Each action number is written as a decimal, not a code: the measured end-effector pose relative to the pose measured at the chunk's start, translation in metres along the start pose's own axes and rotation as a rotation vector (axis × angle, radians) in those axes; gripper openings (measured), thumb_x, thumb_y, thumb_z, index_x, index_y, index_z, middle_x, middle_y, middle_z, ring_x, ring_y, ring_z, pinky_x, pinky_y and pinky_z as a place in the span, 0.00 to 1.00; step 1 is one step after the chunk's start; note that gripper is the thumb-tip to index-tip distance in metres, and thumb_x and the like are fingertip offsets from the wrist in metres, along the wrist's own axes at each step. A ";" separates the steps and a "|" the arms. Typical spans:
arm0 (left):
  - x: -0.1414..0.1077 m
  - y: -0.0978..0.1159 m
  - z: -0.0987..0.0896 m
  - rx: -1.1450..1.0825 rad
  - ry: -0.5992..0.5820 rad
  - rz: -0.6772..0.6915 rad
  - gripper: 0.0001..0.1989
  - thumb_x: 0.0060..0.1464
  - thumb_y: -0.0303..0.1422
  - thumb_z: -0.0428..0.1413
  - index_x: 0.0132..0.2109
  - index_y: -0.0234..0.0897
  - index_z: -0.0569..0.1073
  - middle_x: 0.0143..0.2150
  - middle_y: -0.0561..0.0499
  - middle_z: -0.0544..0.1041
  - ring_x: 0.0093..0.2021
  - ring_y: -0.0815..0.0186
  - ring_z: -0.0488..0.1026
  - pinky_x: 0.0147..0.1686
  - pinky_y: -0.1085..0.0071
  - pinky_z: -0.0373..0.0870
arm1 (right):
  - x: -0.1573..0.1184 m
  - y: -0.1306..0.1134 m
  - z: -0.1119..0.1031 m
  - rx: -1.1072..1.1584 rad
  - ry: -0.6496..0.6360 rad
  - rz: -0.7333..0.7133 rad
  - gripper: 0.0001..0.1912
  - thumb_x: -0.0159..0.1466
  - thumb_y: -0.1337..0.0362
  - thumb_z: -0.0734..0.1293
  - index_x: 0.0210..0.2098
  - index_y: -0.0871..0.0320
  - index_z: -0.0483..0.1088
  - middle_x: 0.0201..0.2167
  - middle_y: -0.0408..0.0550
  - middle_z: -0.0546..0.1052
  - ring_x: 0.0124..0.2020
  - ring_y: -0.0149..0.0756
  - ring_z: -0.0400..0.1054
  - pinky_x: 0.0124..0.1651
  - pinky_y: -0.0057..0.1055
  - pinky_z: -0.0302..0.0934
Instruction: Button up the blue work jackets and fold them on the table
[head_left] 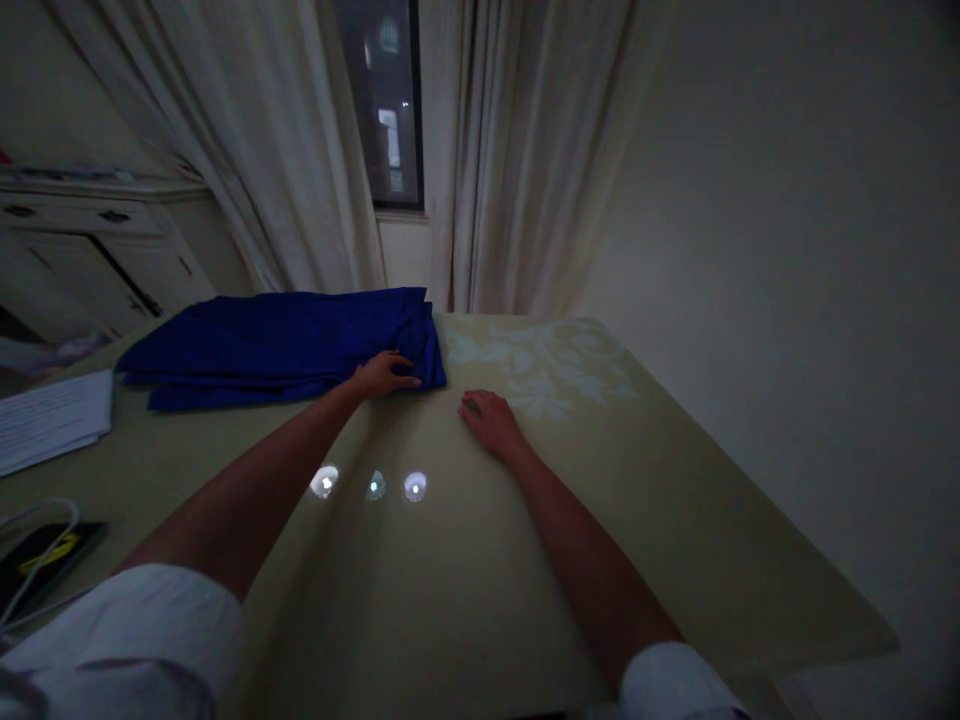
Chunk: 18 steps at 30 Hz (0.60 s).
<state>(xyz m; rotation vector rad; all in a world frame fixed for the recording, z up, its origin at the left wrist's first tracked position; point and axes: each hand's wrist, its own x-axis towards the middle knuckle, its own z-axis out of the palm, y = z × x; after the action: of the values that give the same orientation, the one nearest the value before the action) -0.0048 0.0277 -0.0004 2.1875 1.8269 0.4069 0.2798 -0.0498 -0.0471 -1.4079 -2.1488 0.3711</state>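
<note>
Blue cloth at far side of table, left hand upon it

The cloth [277,345] lies folded in several layers along the far side of the table [465,590], left of centre. Its layers are uneven at the right end and along the near edge.

The left hand [386,376] rests on the cloth near its right end, at the near corner. Its fingers are partly spread and point to the right; whether they pinch any fabric cannot be told.

The right hand [491,420] is on the bare tabletop, to the right of the cloth and apart from it. Its fingers are loosely bent, not fully closed. A small dark patch shows at the fingertips — shadow or object, cannot be told.

Both forearms reach forward from pale sleeves [150,625].

At the left edge of the table lie white papers [56,420], printed with lines of text, just beside the cloth. Nearer the viewer is a dark flat device [91,538] with a yellow mark, a white cable [73,513] looping across it. Three light reflections show on the glossy top; a pale floral pattern [555,365] marks its far right part.

Behind stand pale curtains [540,150], parted at a dark window [382,80], and a white cabinet [75,215] at left.
</note>
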 end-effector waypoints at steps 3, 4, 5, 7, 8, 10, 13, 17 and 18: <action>-0.010 -0.008 -0.013 -0.018 0.065 -0.020 0.18 0.64 0.43 0.54 0.50 0.41 0.84 0.58 0.46 0.81 0.61 0.54 0.76 0.60 0.64 0.70 | -0.001 -0.003 -0.001 -0.002 0.002 0.005 0.14 0.71 0.62 0.68 0.55 0.58 0.76 0.59 0.54 0.78 0.60 0.43 0.70 0.66 0.40 0.58; -0.015 -0.011 -0.016 0.002 0.104 -0.067 0.19 0.66 0.41 0.51 0.51 0.40 0.83 0.56 0.46 0.83 0.58 0.55 0.78 0.58 0.64 0.72 | -0.001 -0.003 -0.002 0.001 0.004 0.004 0.14 0.71 0.62 0.68 0.54 0.58 0.76 0.58 0.54 0.78 0.60 0.42 0.70 0.66 0.39 0.58; -0.020 -0.014 -0.018 0.030 0.138 -0.114 0.20 0.67 0.40 0.48 0.52 0.39 0.82 0.54 0.45 0.83 0.56 0.55 0.79 0.56 0.64 0.73 | -0.002 -0.004 -0.002 0.003 0.007 0.004 0.14 0.72 0.62 0.68 0.54 0.58 0.76 0.58 0.54 0.78 0.60 0.42 0.70 0.65 0.38 0.59; -0.030 -0.016 -0.020 0.082 0.159 -0.129 0.21 0.68 0.40 0.47 0.56 0.38 0.79 0.54 0.43 0.83 0.55 0.55 0.79 0.55 0.64 0.73 | -0.003 -0.005 -0.003 -0.003 0.009 0.000 0.13 0.72 0.62 0.67 0.54 0.59 0.76 0.57 0.55 0.78 0.59 0.41 0.71 0.65 0.37 0.59; -0.035 -0.014 -0.019 0.108 0.154 -0.091 0.22 0.68 0.41 0.49 0.59 0.38 0.78 0.56 0.43 0.82 0.57 0.54 0.78 0.57 0.63 0.72 | -0.003 -0.006 -0.003 -0.016 0.005 -0.002 0.13 0.72 0.62 0.67 0.54 0.59 0.75 0.57 0.55 0.78 0.58 0.41 0.71 0.64 0.37 0.59; -0.041 -0.006 -0.014 0.175 0.135 0.029 0.25 0.64 0.44 0.54 0.64 0.38 0.75 0.64 0.42 0.76 0.63 0.53 0.73 0.63 0.62 0.68 | -0.004 -0.007 -0.003 -0.050 -0.005 -0.010 0.13 0.72 0.62 0.67 0.53 0.59 0.75 0.57 0.56 0.78 0.58 0.42 0.71 0.64 0.38 0.60; -0.047 0.013 -0.001 0.283 0.114 0.108 0.29 0.63 0.44 0.57 0.68 0.40 0.71 0.73 0.40 0.65 0.72 0.48 0.63 0.70 0.53 0.58 | -0.006 -0.008 -0.002 -0.075 -0.011 -0.024 0.14 0.72 0.62 0.67 0.54 0.58 0.75 0.57 0.57 0.78 0.57 0.43 0.71 0.63 0.38 0.60; -0.053 0.026 0.011 0.312 0.213 -0.096 0.43 0.62 0.56 0.54 0.77 0.47 0.54 0.80 0.38 0.46 0.78 0.34 0.42 0.67 0.25 0.43 | -0.008 -0.009 -0.002 -0.062 -0.016 -0.032 0.14 0.71 0.61 0.67 0.55 0.57 0.74 0.56 0.55 0.78 0.57 0.43 0.71 0.63 0.38 0.60; -0.055 0.023 0.011 0.309 0.263 -0.177 0.48 0.59 0.60 0.54 0.78 0.47 0.49 0.81 0.36 0.41 0.78 0.30 0.37 0.65 0.21 0.40 | -0.008 -0.009 -0.002 -0.061 -0.020 -0.032 0.14 0.71 0.61 0.67 0.54 0.57 0.74 0.56 0.55 0.78 0.57 0.43 0.71 0.63 0.38 0.60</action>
<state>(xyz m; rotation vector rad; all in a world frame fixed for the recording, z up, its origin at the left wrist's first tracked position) 0.0110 -0.0305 -0.0049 2.2229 2.3437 0.4150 0.2770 -0.0608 -0.0430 -1.4068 -2.2128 0.3114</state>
